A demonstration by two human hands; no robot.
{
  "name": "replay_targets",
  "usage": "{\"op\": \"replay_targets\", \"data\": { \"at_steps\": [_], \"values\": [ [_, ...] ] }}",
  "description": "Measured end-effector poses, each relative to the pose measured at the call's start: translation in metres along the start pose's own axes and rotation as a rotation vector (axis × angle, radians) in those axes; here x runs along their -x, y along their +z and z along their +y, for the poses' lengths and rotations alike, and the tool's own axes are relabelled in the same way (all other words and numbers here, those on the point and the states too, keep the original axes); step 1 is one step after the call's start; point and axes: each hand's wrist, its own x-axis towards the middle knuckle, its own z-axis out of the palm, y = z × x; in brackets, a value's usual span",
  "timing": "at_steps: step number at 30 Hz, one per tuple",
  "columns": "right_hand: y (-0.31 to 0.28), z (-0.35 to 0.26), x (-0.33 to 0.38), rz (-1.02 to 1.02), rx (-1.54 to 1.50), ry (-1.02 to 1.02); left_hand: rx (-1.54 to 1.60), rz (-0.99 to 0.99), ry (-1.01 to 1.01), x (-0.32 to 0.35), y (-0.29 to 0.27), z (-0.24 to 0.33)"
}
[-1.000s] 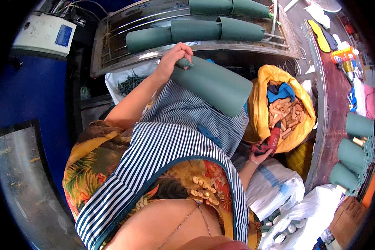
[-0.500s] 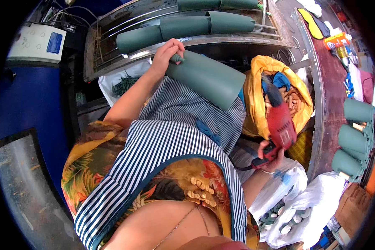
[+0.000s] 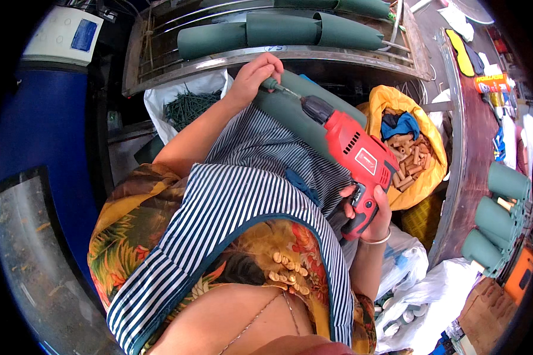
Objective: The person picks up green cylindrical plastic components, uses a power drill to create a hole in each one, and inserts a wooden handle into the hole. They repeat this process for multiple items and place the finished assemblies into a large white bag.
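A dark green plastic cylinder (image 3: 299, 121) lies across my lap, slanting down to the right. At its upper left end, my left hand (image 3: 256, 80) pinches a small green tapered plug (image 3: 270, 84) against it, fingers closed. My right hand (image 3: 376, 216) grips the handle of a red power drill (image 3: 361, 151). The drill's black chuck (image 3: 317, 109) and thin bit (image 3: 290, 92) point up and left, over the cylinder, with the tip close to the plug. Whether the tip touches the plug, I cannot tell.
More green cylinders (image 3: 281, 29) lie on a metal-framed rack ahead. A yellow sack (image 3: 435, 163) of brown tube pieces stands right of the drill. A white bag (image 3: 154, 103) of thin green pieces is at left. Green cups (image 3: 496, 214) sit on the right-hand bench (image 3: 474, 136).
My right hand has brought the drill left and up from beside the yellow sack to over the cylinder, its bit now by the plug. My left hand keeps its pinch.
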Motion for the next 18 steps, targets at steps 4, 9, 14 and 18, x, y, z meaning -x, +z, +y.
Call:
{"op": "replay_targets", "data": {
  "at_steps": [4,9,14,18],
  "values": [
    [0.005,-0.001,0.001,-0.009,-0.016,-0.01,-0.028,-0.019,0.021,-0.001,0.001,0.001],
    [0.008,-0.001,0.002,0.003,-0.011,-0.02,-0.029,-0.031,0.009,-0.002,0.002,0.004],
    [0.005,-0.001,0.002,-0.013,-0.027,-0.004,-0.043,-0.04,-0.015,-0.001,0.003,0.009],
    [0.006,-0.002,0.003,-0.016,-0.028,0.005,-0.053,-0.034,-0.023,-0.001,0.004,0.01]
  ]
}}
